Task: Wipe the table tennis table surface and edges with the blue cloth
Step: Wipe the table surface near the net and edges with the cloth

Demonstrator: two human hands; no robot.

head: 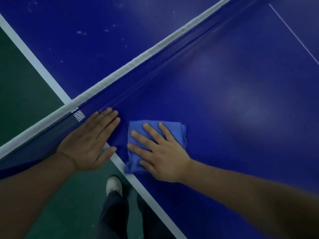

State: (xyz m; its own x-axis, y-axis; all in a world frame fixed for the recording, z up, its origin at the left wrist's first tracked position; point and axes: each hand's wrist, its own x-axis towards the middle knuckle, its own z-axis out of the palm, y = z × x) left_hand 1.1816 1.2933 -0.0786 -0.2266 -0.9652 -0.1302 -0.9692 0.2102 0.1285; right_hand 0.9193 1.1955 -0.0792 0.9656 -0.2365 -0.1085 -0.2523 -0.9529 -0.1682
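The blue table tennis table [233, 104] fills most of the head view, with a white stripe along its near side edge. A folded blue cloth [136, 130] lies flat on the table close to that edge. My right hand [160, 152] presses down on the cloth with fingers spread. My left hand [89, 140] rests flat on the table beside the net [155, 61], fingers together, holding nothing. A narrow strip of table separates the two hands.
The net with its white top band runs diagonally from lower left to upper right. White specks dot the far half [81, 32] of the table. Green floor [25, 83] lies to the left. My shoe [114, 184] and dark trouser leg stand beside the table edge.
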